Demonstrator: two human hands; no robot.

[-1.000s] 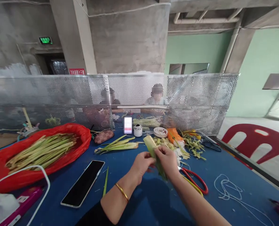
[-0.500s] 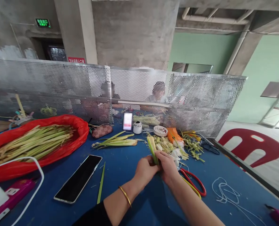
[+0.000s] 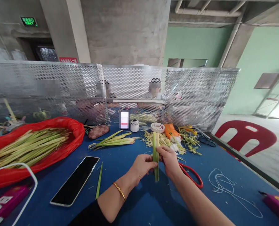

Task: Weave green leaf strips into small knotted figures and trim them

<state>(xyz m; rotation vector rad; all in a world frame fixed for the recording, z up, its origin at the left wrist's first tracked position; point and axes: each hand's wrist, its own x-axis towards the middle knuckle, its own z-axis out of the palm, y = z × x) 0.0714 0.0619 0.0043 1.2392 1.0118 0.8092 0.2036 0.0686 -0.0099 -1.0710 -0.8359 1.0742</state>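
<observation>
Upright between my two hands stands a green plant stalk (image 3: 154,145), its pale inner side showing on the right. My left hand (image 3: 141,169) pinches its lower part between thumb and fingers. Higher up, my right hand (image 3: 169,160) grips the right edge with thumb and fingertips. The stalk's lower end sticks out below my hands, above the blue tabletop (image 3: 130,204). Just right of my right wrist lies a red loop (image 3: 197,176), like a scissors handle, partly hidden by my forearm. Behind the stalk is a heap of pale plant scraps (image 3: 150,138).
A red bag (image 3: 79,128) of long stalks lies left, near a phone (image 3: 75,182) and a narrow green strip (image 3: 99,180). More stalks (image 3: 115,141), a white jar (image 3: 134,126) and a tape roll (image 3: 157,127) sit farther back. A perforated metal screen (image 3: 134,81) stands behind; people sit beyond it.
The stalk has gone from leaning to upright, and more of its lower end now shows. My hands have moved slightly apart on it. The whole view has shifted a little.
</observation>
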